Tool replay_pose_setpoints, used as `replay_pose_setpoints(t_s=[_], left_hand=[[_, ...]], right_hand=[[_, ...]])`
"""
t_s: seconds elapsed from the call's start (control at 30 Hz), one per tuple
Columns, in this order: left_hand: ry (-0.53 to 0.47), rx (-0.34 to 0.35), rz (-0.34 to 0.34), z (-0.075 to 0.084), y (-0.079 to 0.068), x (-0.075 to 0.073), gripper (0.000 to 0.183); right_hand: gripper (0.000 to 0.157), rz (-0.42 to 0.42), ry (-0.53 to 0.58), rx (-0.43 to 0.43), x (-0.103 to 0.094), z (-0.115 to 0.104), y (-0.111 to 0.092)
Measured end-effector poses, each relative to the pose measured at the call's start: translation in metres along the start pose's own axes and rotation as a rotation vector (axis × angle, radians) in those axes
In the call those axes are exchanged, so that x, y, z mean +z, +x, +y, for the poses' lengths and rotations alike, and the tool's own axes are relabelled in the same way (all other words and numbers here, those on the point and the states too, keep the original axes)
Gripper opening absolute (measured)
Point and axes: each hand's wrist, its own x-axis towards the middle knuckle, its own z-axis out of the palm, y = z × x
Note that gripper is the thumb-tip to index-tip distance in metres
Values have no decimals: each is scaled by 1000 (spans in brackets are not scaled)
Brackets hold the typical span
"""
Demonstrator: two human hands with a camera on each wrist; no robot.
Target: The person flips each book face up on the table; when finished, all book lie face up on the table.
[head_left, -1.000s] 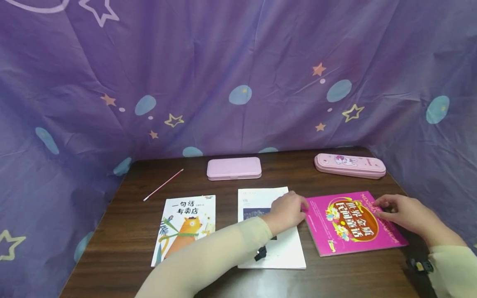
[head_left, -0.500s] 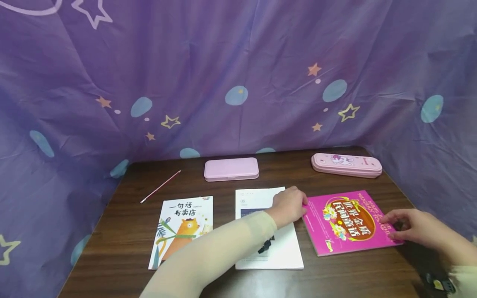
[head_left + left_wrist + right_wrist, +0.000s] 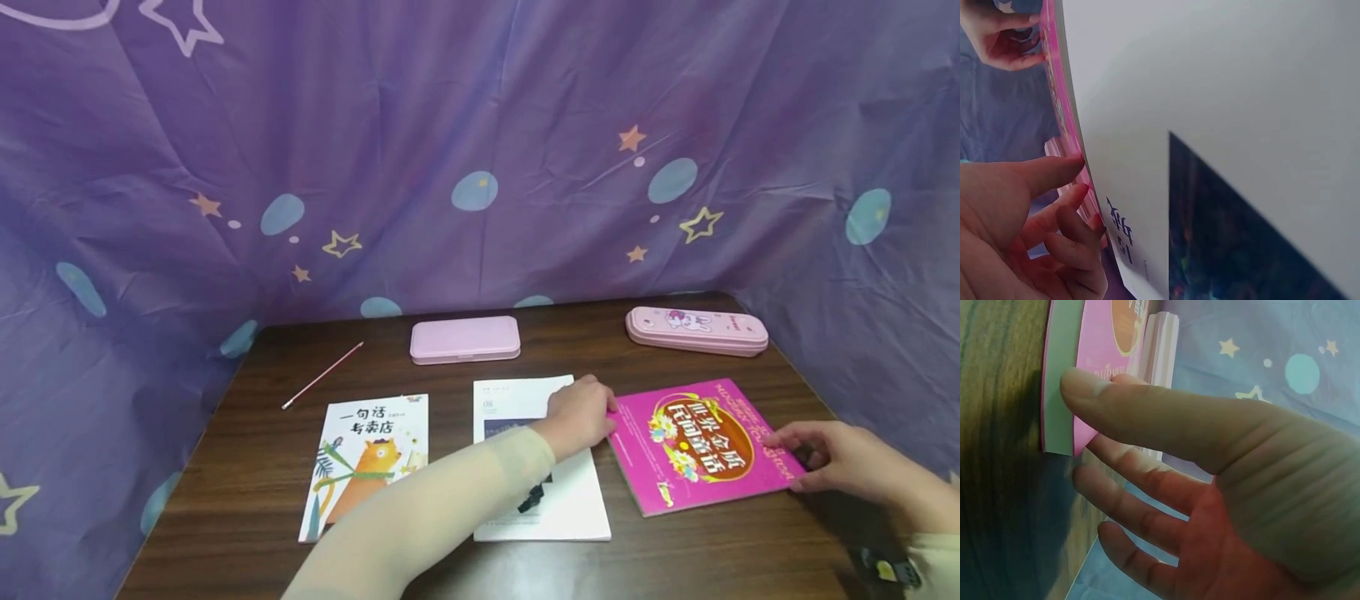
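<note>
A pink book (image 3: 697,450) with an orange oval title lies at the right of the table. My left hand (image 3: 577,421) reaches over a white book (image 3: 555,504) and pinches the pink book's left edge near its far corner. In the left wrist view, the thumb and curled fingertips of the left hand (image 3: 1041,231) meet that edge. Opposite, my right hand (image 3: 847,462) holds the pink book's right edge near the front corner. In the right wrist view, the thumb of the right hand (image 3: 1210,456) presses the page edge; its fingertips are partly hidden.
A white picture book (image 3: 375,450) with an orange bear lies at the left, partly under the left sleeve. Behind it is a thin pencil (image 3: 322,375). Two pink pencil cases (image 3: 465,340) (image 3: 697,332) stand at the back, before a purple curtain (image 3: 420,150).
The right hand shifts down along the pink book's right edge, toward its front corner. The book's right side then turns slightly away from me. The left hand keeps its place on the left edge.
</note>
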Motion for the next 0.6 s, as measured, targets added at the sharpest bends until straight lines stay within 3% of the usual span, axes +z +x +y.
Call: replay_pose_setpoints(t_s=[0.2, 0.47, 0.6], left_hand=[[-23, 42, 9, -6, -7, 1, 26], [-43, 79, -4, -11, -16, 2, 29], [-49, 101, -23, -10, -21, 3, 30]], right_hand=[[49, 43, -19, -37, -3, 5, 6], [38, 163, -64, -91, -3, 9, 16], [36, 174, -87, -76, -5, 14, 24]])
